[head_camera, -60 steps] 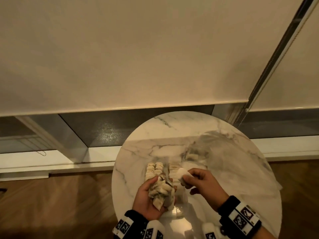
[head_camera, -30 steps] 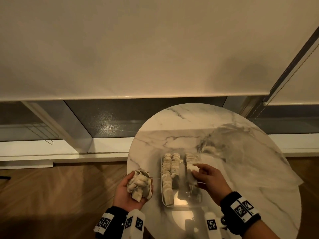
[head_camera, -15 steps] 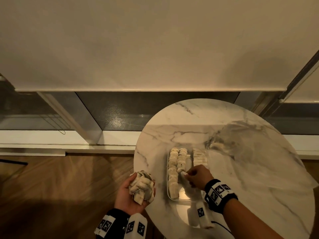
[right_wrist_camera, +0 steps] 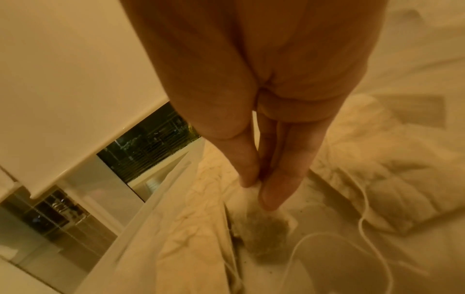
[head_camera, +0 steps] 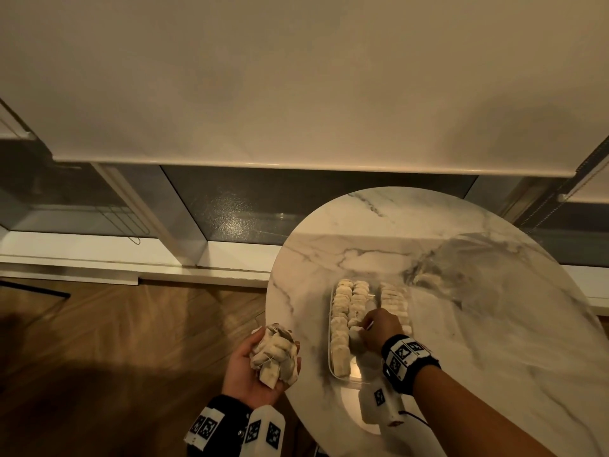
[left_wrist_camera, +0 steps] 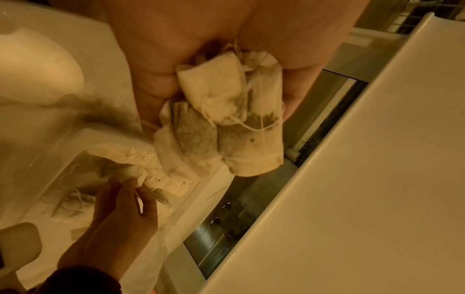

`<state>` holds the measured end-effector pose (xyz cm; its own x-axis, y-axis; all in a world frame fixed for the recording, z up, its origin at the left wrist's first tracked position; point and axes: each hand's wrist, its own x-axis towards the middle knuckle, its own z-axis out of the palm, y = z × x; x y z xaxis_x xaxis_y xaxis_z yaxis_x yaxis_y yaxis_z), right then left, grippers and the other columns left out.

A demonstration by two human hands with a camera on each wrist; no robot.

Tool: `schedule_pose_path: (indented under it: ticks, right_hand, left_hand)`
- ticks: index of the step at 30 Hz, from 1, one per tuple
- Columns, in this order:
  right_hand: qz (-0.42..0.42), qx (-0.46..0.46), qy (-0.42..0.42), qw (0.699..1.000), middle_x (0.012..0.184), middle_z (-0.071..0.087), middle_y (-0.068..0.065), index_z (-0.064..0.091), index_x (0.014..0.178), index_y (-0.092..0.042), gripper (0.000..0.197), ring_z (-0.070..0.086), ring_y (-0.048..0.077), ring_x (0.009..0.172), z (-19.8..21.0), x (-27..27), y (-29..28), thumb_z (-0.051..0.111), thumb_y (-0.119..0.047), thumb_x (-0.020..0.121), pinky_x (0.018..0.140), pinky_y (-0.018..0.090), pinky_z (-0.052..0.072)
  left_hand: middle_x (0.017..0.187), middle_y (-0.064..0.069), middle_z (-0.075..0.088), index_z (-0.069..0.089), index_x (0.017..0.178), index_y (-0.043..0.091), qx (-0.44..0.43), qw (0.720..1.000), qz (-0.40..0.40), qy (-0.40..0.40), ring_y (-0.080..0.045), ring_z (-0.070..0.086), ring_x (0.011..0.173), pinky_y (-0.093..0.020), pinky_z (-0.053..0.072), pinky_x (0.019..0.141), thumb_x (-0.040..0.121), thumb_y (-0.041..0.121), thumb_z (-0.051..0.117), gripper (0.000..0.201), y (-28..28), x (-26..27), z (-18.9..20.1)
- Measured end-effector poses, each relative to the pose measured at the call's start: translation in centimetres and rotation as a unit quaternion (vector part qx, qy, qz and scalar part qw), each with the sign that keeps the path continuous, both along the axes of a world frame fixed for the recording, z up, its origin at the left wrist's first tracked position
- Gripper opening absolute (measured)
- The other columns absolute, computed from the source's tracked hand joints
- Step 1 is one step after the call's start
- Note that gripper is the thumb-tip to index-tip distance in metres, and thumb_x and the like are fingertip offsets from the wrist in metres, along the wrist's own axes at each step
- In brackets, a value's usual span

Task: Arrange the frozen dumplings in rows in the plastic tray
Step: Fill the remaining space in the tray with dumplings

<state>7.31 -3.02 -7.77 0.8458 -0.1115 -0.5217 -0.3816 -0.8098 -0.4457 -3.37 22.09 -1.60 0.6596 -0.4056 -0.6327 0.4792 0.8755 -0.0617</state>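
Off the near-left edge of the marble table (head_camera: pixel 494 341), a bunch of the pieces (head_camera: pixel 275 357) is cupped in the left hand (head_camera: pixel 253 377), fingers curled round them; since a second ago this hand is seen to have stayed clear of the tray. Further in, the right hand (head_camera: pixel 379 328) is now lowered into the plastic tray (head_camera: pixel 330 351), whereas two seconds ago it was raised above the table with a piece just taken from the bunch. Thumb and fingertips (right_wrist_camera: pixel 270 197) are pressed together on one piece (right_wrist_camera: pixel 264 228), which is being set into the middle row. One more place is thus judged nearly filled, with a handful left to lay down. Beyond the hand, three rows (head_camera: pixel 351 300) are seen running toward the far end of the tray.

Although dumplings are named in the task, small string-tied pouches are what the wrist views show. The near part of the tray is hidden by the right wrist. A clear bag (head_camera: pixel 494 275) at the far-right of the table is hard to make out.
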Motion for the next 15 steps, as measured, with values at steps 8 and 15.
schedule_pose_path:
  ticks: [8,15]
  right_hand:
    - [-0.042,0.037,0.000,0.998,0.080,0.072,0.002,0.068,0.079,-0.022,0.007,0.069,0.018,0.081,-0.6,-0.1,0.0,0.074,-0.021,0.082,0.075,0.027,0.057]
    - [-0.134,0.123,0.003,0.983,0.083,0.071,0.013,0.062,0.087,-0.015,0.016,0.072,0.024,0.058,1.1,-0.7,-0.3,0.073,-0.006,0.083,0.049,0.030,0.058]
  left_hand:
    - [0.100,0.002,0.043,0.069,0.099,0.009,0.038,0.999,-0.017,-0.004,0.003,0.016,0.086,-0.038,0.050,0.089,0.064,0.025,0.086,0.042,0.8,0.0,-0.6]
    - [0.081,0.020,0.036,0.061,0.093,0.014,-0.025,1.000,-0.019,0.000,0.014,0.030,0.073,-0.039,0.057,0.076,0.078,0.022,0.074,0.021,-0.1,0.3,0.6]
